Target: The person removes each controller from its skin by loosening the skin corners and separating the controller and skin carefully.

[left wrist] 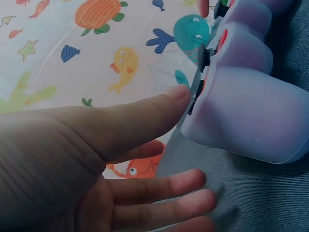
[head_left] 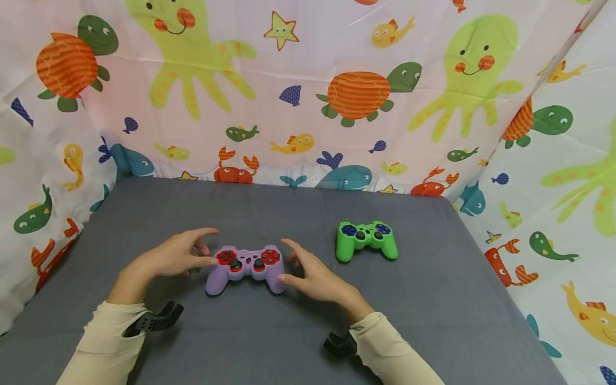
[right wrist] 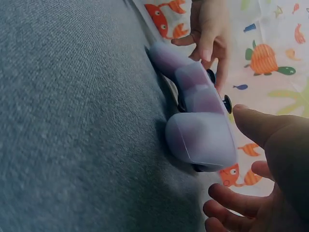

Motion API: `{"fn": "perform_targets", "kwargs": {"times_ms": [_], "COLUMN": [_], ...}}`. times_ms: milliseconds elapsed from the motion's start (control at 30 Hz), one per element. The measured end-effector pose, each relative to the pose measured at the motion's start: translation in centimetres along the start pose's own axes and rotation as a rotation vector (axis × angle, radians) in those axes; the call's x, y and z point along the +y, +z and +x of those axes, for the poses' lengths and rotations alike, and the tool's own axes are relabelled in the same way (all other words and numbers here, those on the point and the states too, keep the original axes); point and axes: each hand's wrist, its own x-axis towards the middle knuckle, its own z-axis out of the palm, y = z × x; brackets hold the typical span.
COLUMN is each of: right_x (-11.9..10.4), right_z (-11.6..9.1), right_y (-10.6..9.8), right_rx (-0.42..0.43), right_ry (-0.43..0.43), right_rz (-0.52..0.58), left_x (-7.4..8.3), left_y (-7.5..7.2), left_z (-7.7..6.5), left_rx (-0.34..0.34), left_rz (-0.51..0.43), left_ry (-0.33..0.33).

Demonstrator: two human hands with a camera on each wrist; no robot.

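A purple game controller [head_left: 247, 262] with red button areas and black thumbsticks lies face up on the grey table. At its left side is my left hand [head_left: 175, 255], thumb tip right at the edge and fingers loosely spread. My right hand [head_left: 315, 275] is at the opposite side, its thumb tip close to the right grip. In the left wrist view, the fingers [left wrist: 164, 195] are relaxed below the controller's purple grip [left wrist: 246, 116]. The right wrist view has the right thumb [right wrist: 256, 123] beside the purple shell [right wrist: 203, 140], with the fingers apart from it.
A green game controller [head_left: 367, 240] with blue button areas lies to the right, farther back. The grey table [head_left: 269, 342] ends at a sea-animal curtain [head_left: 308, 59] behind and at both sides. Black straps [head_left: 161, 316] are worn at the wrists.
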Motion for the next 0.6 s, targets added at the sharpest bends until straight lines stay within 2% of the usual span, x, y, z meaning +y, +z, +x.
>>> {"fn": "perform_targets", "kwargs": {"times_ms": [367,600], "right_x": [0.3,0.8], "right_z": [0.3,0.6], "right_y": [0.5,0.9], "right_rx": [-0.067,-0.051], "right_ry": [-0.008,-0.074], "right_rz": [0.080,0.083], "left_x": [-0.8,-1.4], "left_y": [0.5,0.7], "left_z": [0.4,0.6], "left_rx": [-0.170,-0.214], "left_rz": [-0.191,-0.260], "left_ry": [-0.018,-0.029]}}
